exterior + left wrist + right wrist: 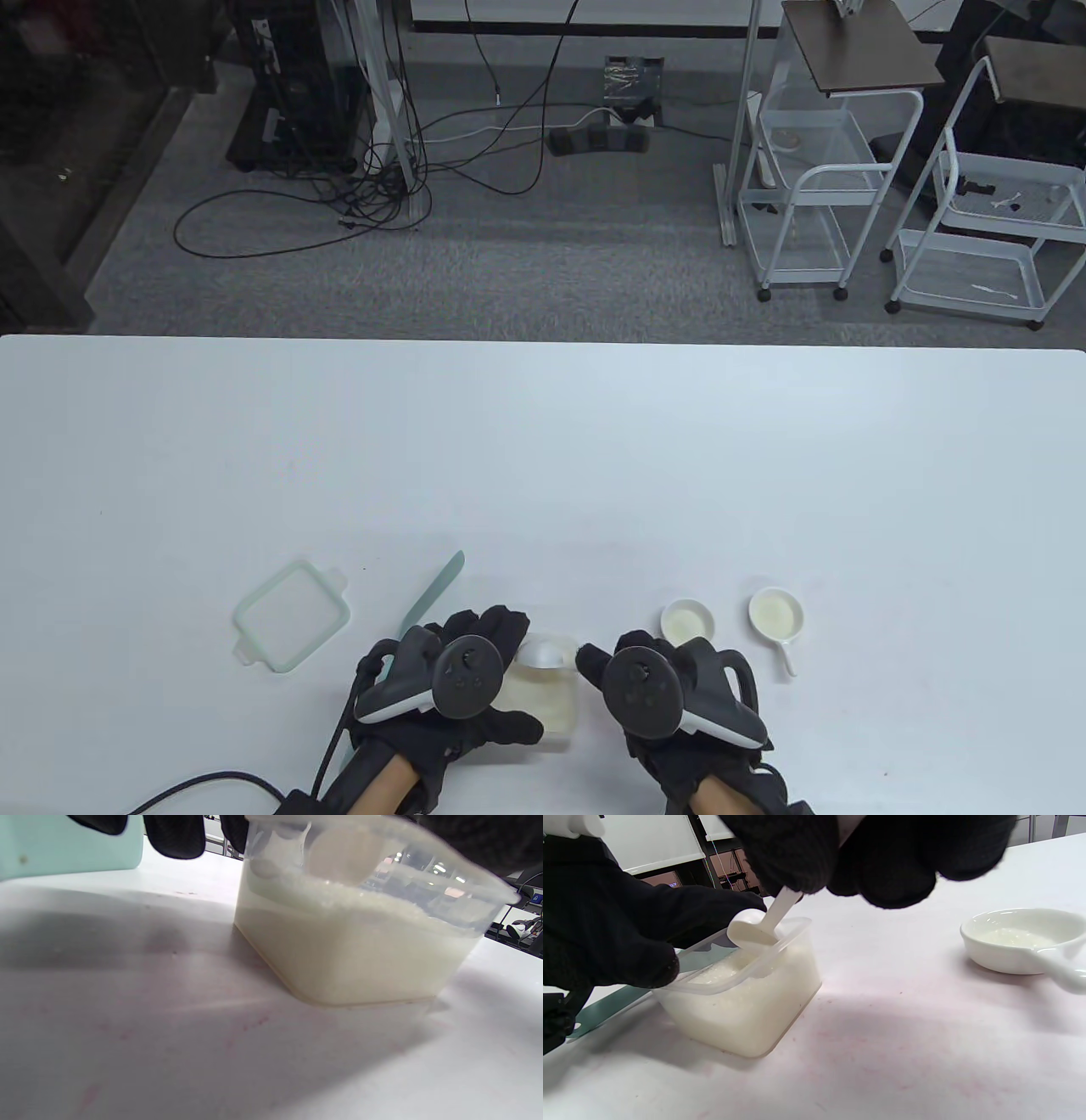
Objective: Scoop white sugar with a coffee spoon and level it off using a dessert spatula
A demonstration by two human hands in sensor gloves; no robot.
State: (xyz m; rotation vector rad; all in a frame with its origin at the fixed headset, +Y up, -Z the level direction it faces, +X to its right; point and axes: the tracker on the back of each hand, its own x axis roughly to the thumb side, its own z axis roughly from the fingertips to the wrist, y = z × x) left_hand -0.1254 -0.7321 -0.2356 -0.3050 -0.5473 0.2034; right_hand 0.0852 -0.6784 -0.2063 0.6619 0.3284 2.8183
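A clear plastic container of white sugar [547, 705] stands near the table's front edge; it also shows in the left wrist view [352, 955] and the right wrist view [742, 1010]. My left hand [488, 671] grips it, thumb on the near rim [649, 963] and fingers on the far side. The pale green dessert spatula [437, 586] lies on the table, its handle end hidden under my left hand. My right hand [594, 658] pinches the handle of the white coffee spoon [751, 931]. The spoon's bowl [543, 654] is at the container's far rim, just above the sugar.
The container's green-rimmed lid [291, 615] lies left of the spatula. Two small white dishes holding some sugar, one round [687, 621] and one with a handle [776, 615], stand right of my right hand; one shows in the right wrist view [1022, 942].
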